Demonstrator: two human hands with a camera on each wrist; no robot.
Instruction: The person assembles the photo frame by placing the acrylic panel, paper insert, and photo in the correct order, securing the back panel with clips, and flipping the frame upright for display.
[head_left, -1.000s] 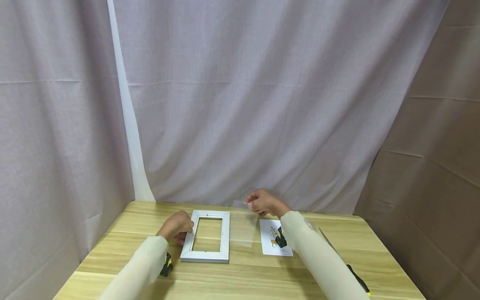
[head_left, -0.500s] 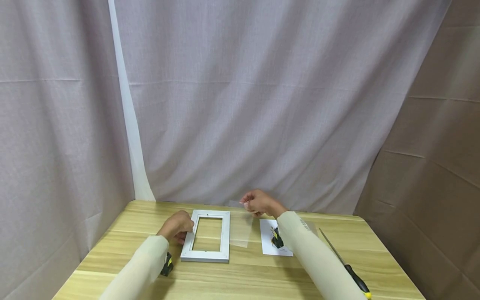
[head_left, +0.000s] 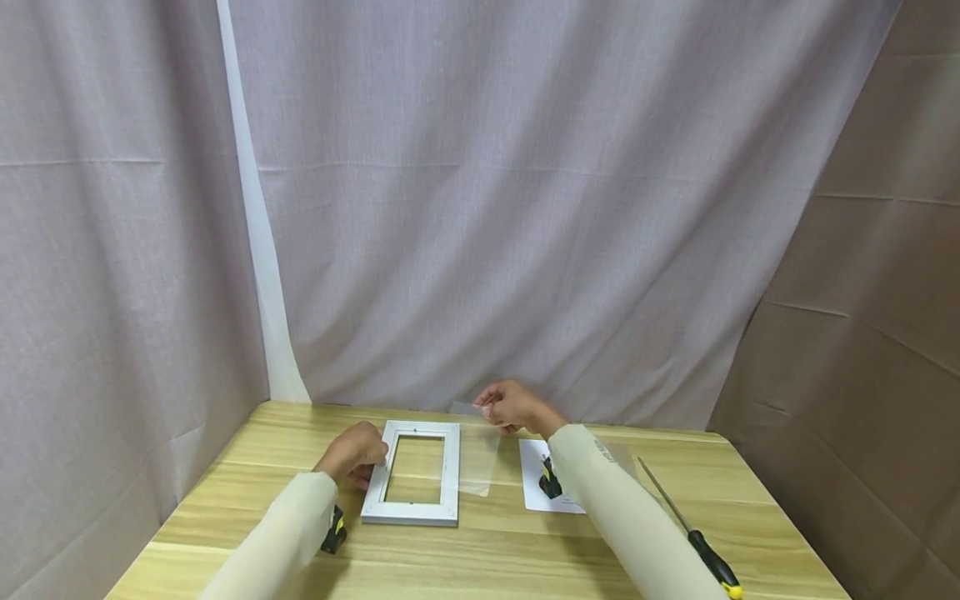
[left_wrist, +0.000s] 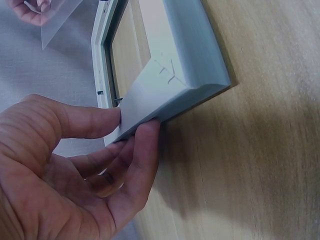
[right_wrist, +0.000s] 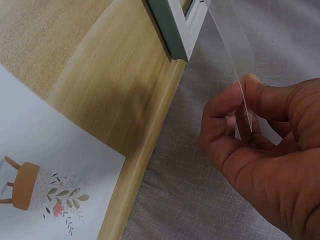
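Head view: 1 white frame point(head_left: 415, 472) lies flat on the table point(head_left: 495, 550), its middle bare, wood showing thru. L hand point(head_left: 351, 454) holds the frame's left side. R hand point(head_left: 512, 407) pinches 1 clear sheet point(head_left: 480, 454) by its top edge, up in the air just beside the frame's right side, not in it yet. 1 picture card point(head_left: 542, 483) lies to the right, partly hidden by the sleeve. 1 screwdriver point(head_left: 693, 542) lies near the right edge. So it looks like an early step: frame is ready, sheet & card are both outside it.

L wrist view: thumb on top, fingers point(left_wrist: 142, 160) under the frame's corner, clamped on it, corner tipped up a bit.

R wrist view: thumb & fingers point(right_wrist: 225, 117) squeeze the sheet point(right_wrist: 235, 45) tight. Card point(right_wrist: 50, 180) shows 1 stool w/ flowers.
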